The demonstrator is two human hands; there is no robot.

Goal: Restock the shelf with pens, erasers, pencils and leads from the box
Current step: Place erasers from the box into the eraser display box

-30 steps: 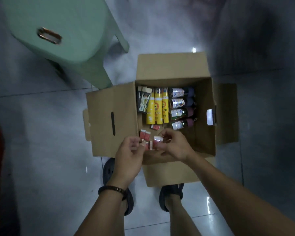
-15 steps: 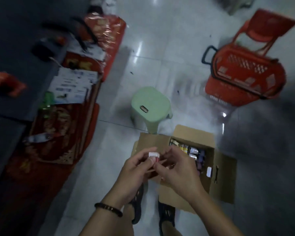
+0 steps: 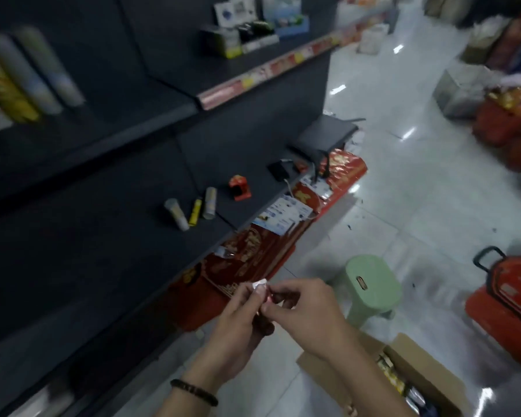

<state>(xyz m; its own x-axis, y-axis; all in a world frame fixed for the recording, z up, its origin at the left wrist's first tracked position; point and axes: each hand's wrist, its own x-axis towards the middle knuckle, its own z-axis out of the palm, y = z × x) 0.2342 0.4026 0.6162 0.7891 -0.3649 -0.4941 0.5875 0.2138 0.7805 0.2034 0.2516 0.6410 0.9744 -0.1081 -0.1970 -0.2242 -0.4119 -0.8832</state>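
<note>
Several matte, dark tiers of the shelf point(image 3: 103, 251) now fill our view where pale floor point(image 3: 403, 191) did half a second ago; the cardboard box point(image 3: 424, 368) has slipped to the lower right. Our left hand point(image 3: 238, 323) and right hand point(image 3: 307, 311), touching each other, both pinch small blocky white-and-red erasers point(image 3: 260, 286) in front of the shelf.

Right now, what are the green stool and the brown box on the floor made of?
The stool looks like moulded plastic: one smooth pale-green piece with a soft shine and rounded edges. The box looks like plain cardboard: matt brown, with thin flat flaps folded open.
</note>
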